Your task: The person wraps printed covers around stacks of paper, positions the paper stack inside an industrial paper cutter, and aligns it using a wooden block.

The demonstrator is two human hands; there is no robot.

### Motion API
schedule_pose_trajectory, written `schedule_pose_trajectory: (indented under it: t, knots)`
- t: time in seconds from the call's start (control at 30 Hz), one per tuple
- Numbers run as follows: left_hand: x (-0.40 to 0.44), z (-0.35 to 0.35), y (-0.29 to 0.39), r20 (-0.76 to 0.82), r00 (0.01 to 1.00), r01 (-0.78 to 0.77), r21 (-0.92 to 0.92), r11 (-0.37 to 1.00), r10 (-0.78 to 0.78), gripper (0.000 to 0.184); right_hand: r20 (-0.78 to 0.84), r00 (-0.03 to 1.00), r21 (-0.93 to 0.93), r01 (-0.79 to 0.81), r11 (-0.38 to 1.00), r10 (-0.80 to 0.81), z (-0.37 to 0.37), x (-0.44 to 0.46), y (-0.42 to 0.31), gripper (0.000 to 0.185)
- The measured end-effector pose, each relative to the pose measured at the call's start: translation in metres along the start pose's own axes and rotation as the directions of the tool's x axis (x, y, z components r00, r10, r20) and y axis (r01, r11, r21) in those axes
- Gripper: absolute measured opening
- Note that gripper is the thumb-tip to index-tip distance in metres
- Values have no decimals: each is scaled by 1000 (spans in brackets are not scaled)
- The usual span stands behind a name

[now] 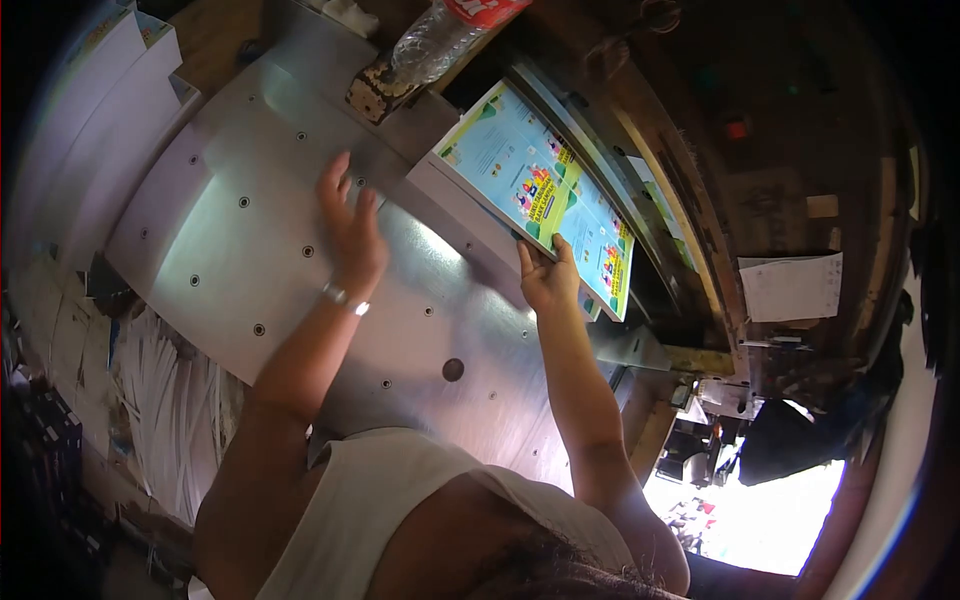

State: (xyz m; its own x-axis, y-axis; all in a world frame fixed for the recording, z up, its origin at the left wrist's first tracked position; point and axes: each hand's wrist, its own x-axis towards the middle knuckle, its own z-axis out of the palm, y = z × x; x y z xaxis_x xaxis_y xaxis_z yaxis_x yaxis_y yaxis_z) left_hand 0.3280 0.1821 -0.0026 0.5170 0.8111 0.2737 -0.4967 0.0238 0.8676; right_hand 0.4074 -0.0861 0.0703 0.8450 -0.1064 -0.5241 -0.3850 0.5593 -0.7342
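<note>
A thick stack of printed sheets (530,190) lies at the back right of the metal table, its top sheet light blue and yellow with colourful figures. My right hand (550,278) holds the near edge of this stack, one digit on the top sheet and the others against its side. Over the bare metal table (300,215), my left hand (352,225) is raised with its fingers apart and nothing in it. A silver band (346,298) circles my left wrist.
A metal bar (590,150) runs along the stack's far side. Behind the table stands a clear plastic bottle (435,45) with a red label, beside a worn block (378,92). White paper stacks (90,140) are at left, above paper strips (170,410).
</note>
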Motion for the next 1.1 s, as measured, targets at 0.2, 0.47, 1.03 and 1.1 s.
schedule_pose_trajectory:
  t: [0.2, 0.47, 1.03, 1.1]
  knots:
    - [37, 96, -44, -138, 922, -339, 169, 926, 363, 123, -3, 959, -326, -270, 906, 285, -14, -15, -24, 77]
    - [40, 114, -73, -85, 928, -339, 209, 917, 362, 137, 109, 891, -523, -325, 788, 440, -53, -17, -31, 87]
    - [44, 117, -73, -84, 908, -393, 166, 905, 410, 131, -519, 165, -392, 826, 405, -839, -150, 67, -39, 94]
    - [45, 117, -67, -77, 925, -360, 144, 922, 373, 131, -522, 235, -317, 839, 442, -820, -143, 61, -39, 95]
